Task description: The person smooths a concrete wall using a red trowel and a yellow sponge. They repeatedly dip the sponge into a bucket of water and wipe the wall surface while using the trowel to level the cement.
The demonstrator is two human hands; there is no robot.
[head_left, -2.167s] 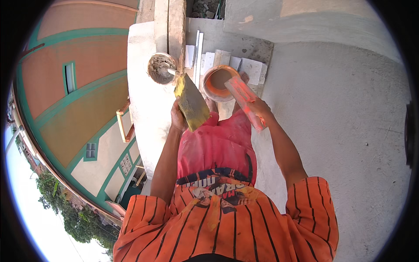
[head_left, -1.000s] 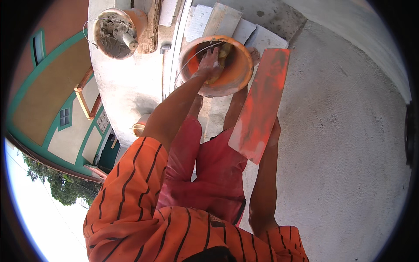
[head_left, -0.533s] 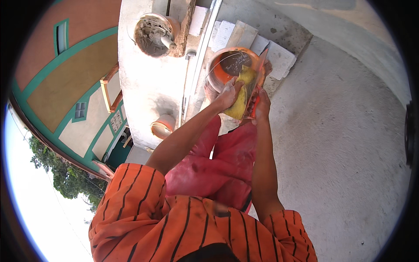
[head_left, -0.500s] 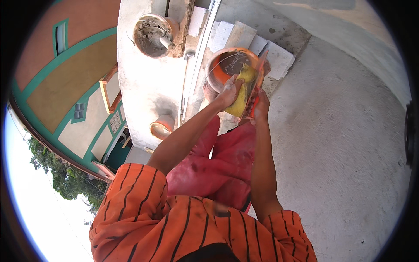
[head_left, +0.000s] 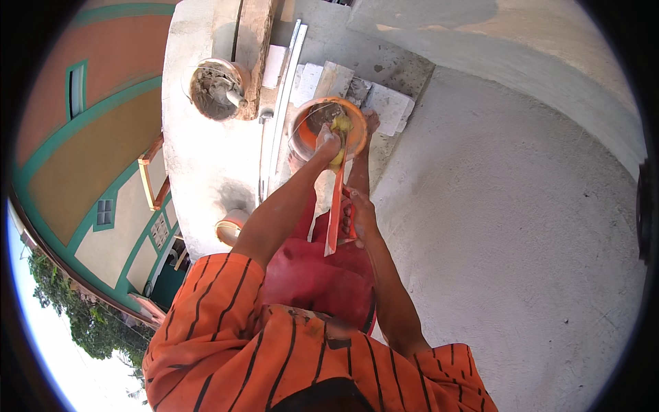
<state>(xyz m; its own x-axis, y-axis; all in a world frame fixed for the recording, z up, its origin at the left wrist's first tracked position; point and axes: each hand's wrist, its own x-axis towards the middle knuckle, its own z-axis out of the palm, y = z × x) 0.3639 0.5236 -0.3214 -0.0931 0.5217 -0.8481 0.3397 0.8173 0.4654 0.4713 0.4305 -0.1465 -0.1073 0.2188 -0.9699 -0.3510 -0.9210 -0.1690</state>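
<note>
My left hand [head_left: 328,142] is closed on a yellow sponge [head_left: 342,124] inside the mouth of an orange bucket [head_left: 355,139], which holds murky greyish water. Part of the sponge is hidden by my fingers. Close to my lap, my right hand [head_left: 362,214] grips the handle of an orange plastering float [head_left: 333,218]. The float is turned edge-on, its long blade reaching from above my thighs to the bucket's near rim, beside the sponge.
A bucket of grey mortar [head_left: 212,93] with a tool handle sticking out stands at the far left, beside a wooden plank [head_left: 253,55]. Long metal straightedges [head_left: 283,103], white blocks [head_left: 389,108] and a smaller bucket [head_left: 232,226] lie around. Rough grey plaster [head_left: 494,220] spreads to the right.
The sponge has moved off the float's face and down into the bucket with my left hand. My right hand has drawn the float back toward my lap and turned it edge-on.
</note>
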